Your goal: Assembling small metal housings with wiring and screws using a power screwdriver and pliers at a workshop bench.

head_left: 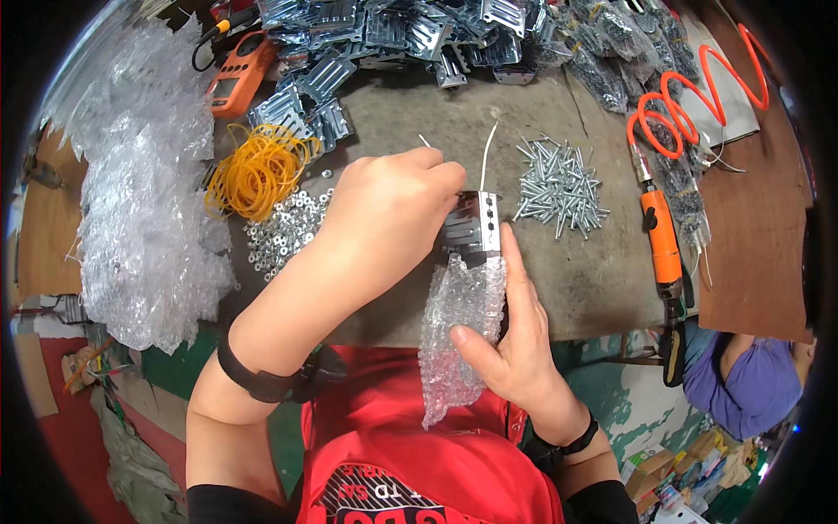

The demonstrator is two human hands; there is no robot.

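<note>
Near the table's front edge, a shiny metal part with dark slots (487, 227) pokes out of a clear bubble-wrap sleeve (458, 306). My right hand (519, 349) holds the sleeve and part from the right, thumb across the wrap and fingers along the metal side. My left hand (388, 205) is closed at the part's upper left edge; its fingertips are turned away, so what they pinch is hidden. A thin white strand (487, 157) rises above the part, and a short white tip shows over my left knuckles. Beside my left forearm lie small nuts (284, 229).
Yellow rubber bands (262, 170) and an orange meter (240, 77) lie left, beside stacked bubble wrap (144, 201). Metal brackets (384, 31) are heaped at the back. Screws (561, 185), an orange air screwdriver (662, 236) and its coiled hose (698, 113) are right. A person in purple (746, 389) is nearby.
</note>
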